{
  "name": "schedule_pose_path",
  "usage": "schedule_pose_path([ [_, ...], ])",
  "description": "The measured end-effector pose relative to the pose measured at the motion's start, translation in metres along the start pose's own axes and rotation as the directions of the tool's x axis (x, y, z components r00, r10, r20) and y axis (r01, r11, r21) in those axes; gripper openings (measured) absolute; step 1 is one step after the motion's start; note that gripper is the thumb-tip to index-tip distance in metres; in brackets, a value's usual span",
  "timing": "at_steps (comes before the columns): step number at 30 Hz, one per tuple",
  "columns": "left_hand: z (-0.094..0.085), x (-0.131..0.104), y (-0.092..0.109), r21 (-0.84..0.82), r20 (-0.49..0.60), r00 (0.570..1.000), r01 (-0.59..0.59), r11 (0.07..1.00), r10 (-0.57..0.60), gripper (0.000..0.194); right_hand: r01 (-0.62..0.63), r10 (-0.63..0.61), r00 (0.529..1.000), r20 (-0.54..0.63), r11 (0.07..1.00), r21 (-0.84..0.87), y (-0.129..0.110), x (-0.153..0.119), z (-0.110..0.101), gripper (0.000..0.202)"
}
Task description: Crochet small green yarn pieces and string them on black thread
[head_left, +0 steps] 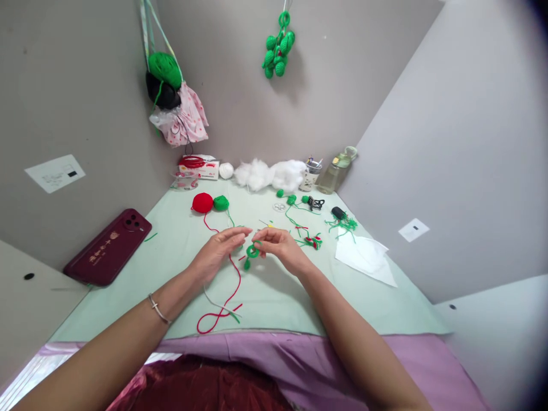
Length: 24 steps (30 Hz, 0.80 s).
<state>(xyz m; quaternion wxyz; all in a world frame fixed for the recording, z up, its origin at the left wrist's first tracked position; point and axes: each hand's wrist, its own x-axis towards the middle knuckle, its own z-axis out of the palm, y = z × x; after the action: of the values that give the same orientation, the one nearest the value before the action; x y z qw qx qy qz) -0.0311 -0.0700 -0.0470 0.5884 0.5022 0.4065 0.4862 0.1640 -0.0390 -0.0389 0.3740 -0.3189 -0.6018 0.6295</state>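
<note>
My right hand (280, 245) pinches a small green crochet piece (252, 251) between thumb and fingers. The piece has a ring shape, and a little green knob dangles below it. Just left of it, my left hand (222, 245) has its fingers stretched out, apart from the piece as far as I can see. Behind the left hand lie a red yarn ball (202, 202) and a small green yarn ball (221, 202). A red yarn strand (234, 285) runs past the left hand and loops near the table's front edge, beside a thin white strand (216, 302).
White stuffing (269, 174), a cup (311, 176) and a bottle (337, 171) line the back. Green crochet bits (291, 200), a black clip (315, 203) and white tissue (363, 257) lie right. A maroon phone (107, 248) leans left. Green crochet balls (279, 51) hang above.
</note>
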Motion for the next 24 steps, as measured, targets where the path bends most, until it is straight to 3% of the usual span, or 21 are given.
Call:
schedule_pose_path([
  [3, -0.013, -0.008, 0.001, 0.352, 0.050, 0.999, -0.028, 0.935, 0.010, 0.051, 0.025, -0.022, 0.997, -0.076, 0.999, 0.047, -0.006, -0.002, -0.012, 0.022],
  [6, -0.020, -0.020, -0.010, 0.714, 0.257, 0.966, -0.219, 0.664, 0.042, 0.064, 0.036, -0.013, 0.984, -0.180, 0.992, 0.124, -0.013, -0.004, -0.019, 0.024],
  [8, -0.024, -0.023, -0.020, 0.799, 0.390, 0.921, -0.343, 0.494, 0.008, 0.070, 0.039, -0.003, 0.977, -0.212, 0.985, 0.165, -0.017, -0.004, -0.021, 0.024],
  [10, -0.031, -0.018, -0.029, 0.828, 0.446, 0.895, -0.407, 0.386, -0.015, 0.070, 0.042, -0.003, 0.980, -0.199, 0.981, 0.190, -0.018, -0.005, -0.022, 0.023],
  [15, -0.063, 0.027, -0.034, 0.877, 0.410, 0.912, -0.399, 0.267, 0.017, 0.064, 0.005, 0.015, 0.993, -0.120, 0.987, 0.163, -0.017, -0.007, -0.022, 0.023],
  [20, -0.086, 0.065, -0.025, 0.945, 0.235, 0.967, -0.251, 0.209, 0.102, 0.060, -0.079, 0.081, 0.996, 0.029, 0.995, -0.065, -0.013, -0.008, -0.017, 0.023],
  [22, -0.084, 0.066, -0.019, 0.941, 0.211, 0.957, -0.254, 0.222, 0.199, 0.049, -0.073, 0.071, 0.997, -0.015, 0.960, -0.271, -0.009, -0.007, -0.013, 0.020],
  [24, -0.077, 0.060, -0.012, 0.924, 0.216, 0.931, -0.292, 0.247, 0.293, 0.035, -0.049, -0.017, 0.991, -0.134, 0.878, -0.477, -0.005, -0.006, -0.009, 0.016],
])
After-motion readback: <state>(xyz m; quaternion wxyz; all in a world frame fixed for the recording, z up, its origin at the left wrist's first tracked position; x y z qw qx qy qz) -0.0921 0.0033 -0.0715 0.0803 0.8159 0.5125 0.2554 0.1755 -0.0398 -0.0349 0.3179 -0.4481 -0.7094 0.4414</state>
